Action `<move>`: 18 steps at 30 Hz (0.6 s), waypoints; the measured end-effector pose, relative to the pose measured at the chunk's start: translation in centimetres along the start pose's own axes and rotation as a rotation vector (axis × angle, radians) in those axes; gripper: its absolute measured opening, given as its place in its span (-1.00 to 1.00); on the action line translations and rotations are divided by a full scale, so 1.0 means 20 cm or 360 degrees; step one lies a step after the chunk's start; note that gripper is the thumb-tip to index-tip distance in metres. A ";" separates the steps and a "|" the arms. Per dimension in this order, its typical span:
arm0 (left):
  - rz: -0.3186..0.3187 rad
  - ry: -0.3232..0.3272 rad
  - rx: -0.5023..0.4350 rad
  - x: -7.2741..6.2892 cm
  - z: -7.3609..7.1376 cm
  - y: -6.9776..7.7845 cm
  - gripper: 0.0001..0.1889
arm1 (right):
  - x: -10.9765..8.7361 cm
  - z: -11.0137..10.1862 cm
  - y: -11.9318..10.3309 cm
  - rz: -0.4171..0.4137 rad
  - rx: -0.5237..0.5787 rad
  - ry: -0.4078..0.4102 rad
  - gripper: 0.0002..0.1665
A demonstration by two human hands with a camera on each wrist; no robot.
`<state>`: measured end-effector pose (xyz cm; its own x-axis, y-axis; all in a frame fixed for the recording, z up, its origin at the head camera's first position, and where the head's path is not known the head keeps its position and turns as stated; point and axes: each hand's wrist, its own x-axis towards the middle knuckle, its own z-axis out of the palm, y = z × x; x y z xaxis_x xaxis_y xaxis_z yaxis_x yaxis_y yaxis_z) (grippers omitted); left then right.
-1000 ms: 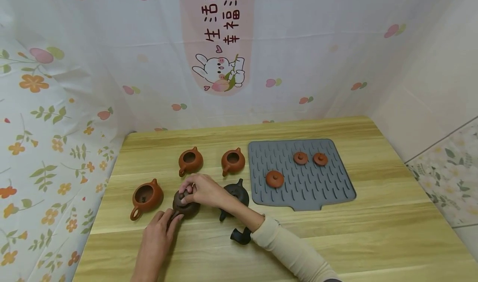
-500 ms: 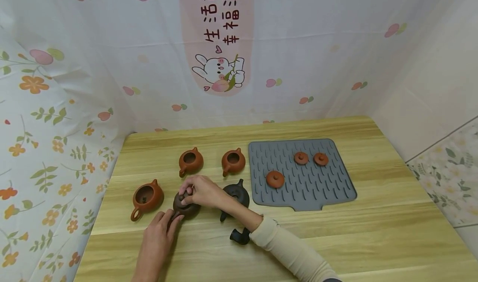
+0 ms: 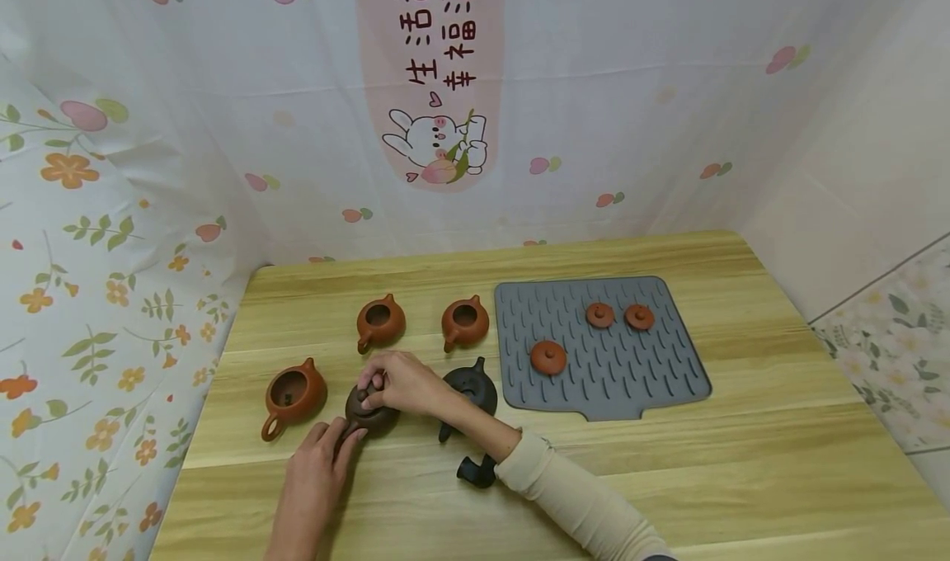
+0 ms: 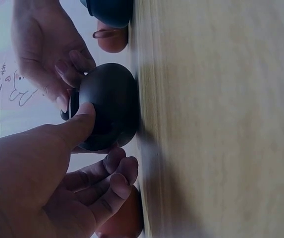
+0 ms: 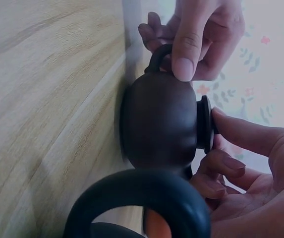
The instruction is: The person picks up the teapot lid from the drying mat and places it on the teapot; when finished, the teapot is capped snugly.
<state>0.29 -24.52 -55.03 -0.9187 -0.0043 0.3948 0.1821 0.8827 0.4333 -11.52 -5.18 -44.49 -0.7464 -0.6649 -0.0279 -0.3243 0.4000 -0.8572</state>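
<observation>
A dark brown teapot [image 5: 159, 119] stands on the table, its body partly hidden by the hands in the head view. At its handle [image 5: 157, 55], my left hand [image 3: 313, 464] pinches with thumb and fingers, the thumb pressing near the top. The knob of the pot's lid [image 5: 206, 124] is between the thumb and fingers of my right hand [image 3: 404, 384], and the lid is right at the pot's mouth. Close under my right forearm sits a black teapot [image 3: 478, 386]. To the left is a lidless orange-brown teapot [image 3: 306, 400].
Two more lidless orange-brown teapots [image 3: 392, 323] [image 3: 475, 328] stand behind. A grey ridged mat [image 3: 519, 379] on the right bears three orange-brown lids [image 3: 548, 358]. A black bent piece [image 3: 475, 472] lies near my right sleeve. Patterned cloth hangs behind the table [image 3: 668, 487].
</observation>
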 end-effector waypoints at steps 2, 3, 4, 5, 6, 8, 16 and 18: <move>0.0011 0.0011 0.0008 0.00 0.01 -0.01 -0.73 | 0.00 0.00 0.00 -0.0012 -0.0012 0.0006 -0.79; 0.0016 0.0014 0.0012 0.00 0.01 -0.01 -0.73 | 0.00 0.00 0.01 -0.0019 -0.0024 0.0010 -0.79; 0.0017 0.0015 0.0015 0.00 0.01 -0.01 -0.73 | 0.00 0.00 0.01 -0.0025 -0.0031 0.0011 -0.79; 0.0015 0.0014 0.0016 0.00 0.01 -0.01 -0.73 | 0.00 0.00 0.01 -0.0030 -0.0041 0.0013 -0.79; 0.0013 0.0014 0.0016 0.00 0.01 -0.01 -0.73 | 0.00 0.00 0.01 -0.0032 -0.0053 0.0015 -0.79; 0.0006 0.0008 0.0016 0.00 0.01 -0.01 -0.73 | -0.01 0.00 0.01 -0.0030 -0.0072 0.0016 -0.79; -0.0003 0.0001 0.0020 0.00 0.01 0.00 -0.72 | -0.02 0.01 0.01 -0.0007 -0.0115 0.0016 -0.80; -0.0005 0.0003 0.0026 0.00 0.01 0.00 -0.72 | -0.02 0.01 0.01 -0.0004 -0.0128 0.0020 -0.80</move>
<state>0.20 -24.47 -55.24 -0.9186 -0.0078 0.3952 0.1737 0.8901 0.4213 -11.21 -4.92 -44.77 -0.7528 -0.6580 -0.0188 -0.3713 0.4481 -0.8132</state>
